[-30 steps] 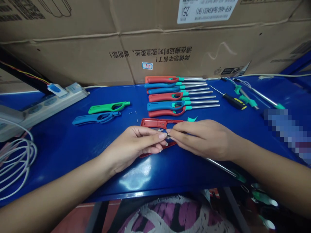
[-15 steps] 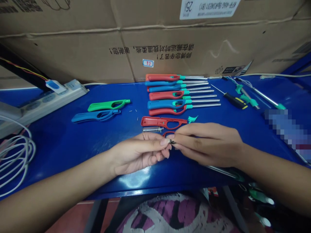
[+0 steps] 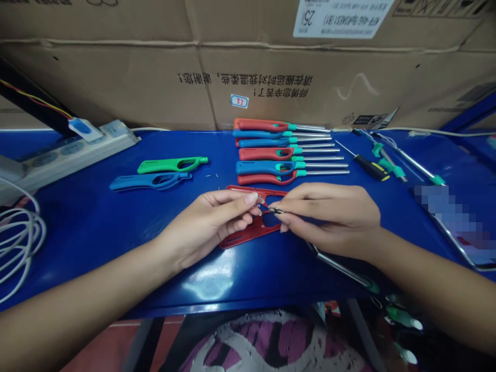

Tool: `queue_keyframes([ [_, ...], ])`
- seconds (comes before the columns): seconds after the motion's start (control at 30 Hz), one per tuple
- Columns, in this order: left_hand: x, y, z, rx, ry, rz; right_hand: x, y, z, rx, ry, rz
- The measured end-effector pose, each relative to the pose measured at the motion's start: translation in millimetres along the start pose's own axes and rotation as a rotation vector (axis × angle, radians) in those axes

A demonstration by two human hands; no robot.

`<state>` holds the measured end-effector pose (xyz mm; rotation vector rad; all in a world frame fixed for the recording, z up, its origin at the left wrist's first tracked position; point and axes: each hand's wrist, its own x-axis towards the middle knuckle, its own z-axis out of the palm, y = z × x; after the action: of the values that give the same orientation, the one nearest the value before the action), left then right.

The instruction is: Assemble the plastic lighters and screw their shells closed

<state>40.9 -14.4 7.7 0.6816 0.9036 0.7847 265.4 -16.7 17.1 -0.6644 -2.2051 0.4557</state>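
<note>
Hands farther apart, dark part in right grip

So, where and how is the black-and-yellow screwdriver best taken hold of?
The screwdriver is likely best gripped around the middle of its handle, coming from the near side. The handle is thick and slants toward the person, while the thin shaft points away, its tip close to the lighters' metal tubes.

The left hand and right hand are partly hiding red casings beneath; the right's dark piece is looking indistinct; leftward, a white cable is running out of view.
</note>
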Motion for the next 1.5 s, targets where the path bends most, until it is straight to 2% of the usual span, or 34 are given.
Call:
queue_keyframes([
  [0.17, -3, -5, 4.7, 0.048, 0.04, 0.058, -1, 3, 5, 0.017, -0.02, 0.005],
  [0.43, -1, -6, 4.1, -0.022, 0.042, 0.029, -3, 10, 9, -0.038, 0.009, -0.033],
  [0.83, 1, -10, 4.1, 0.069, 0.12, -0.012, -7, 12, 14, -0.165, -0.049, -0.08],
  [0.97, 3, -11, 3.2, 0.08, 0.17, -0.025, -8, 11, 12, -0.307, -0.143, -0.125],
  [1.17, 3, -12, 3.9, 0.073, 0.162, -0.025, -7, 10, 11, -0.312, -0.16, -0.111],
  [1.37, 2, -14, 4.2, 0.157, 0.173, 0.029, -7, 9, 12, -0.305, -0.193, -0.086],
  [1.5, 1, -16, 3.8, 0.239, 0.18, 0.111, -8, 8, 13, -0.309, -0.164, -0.078],
])
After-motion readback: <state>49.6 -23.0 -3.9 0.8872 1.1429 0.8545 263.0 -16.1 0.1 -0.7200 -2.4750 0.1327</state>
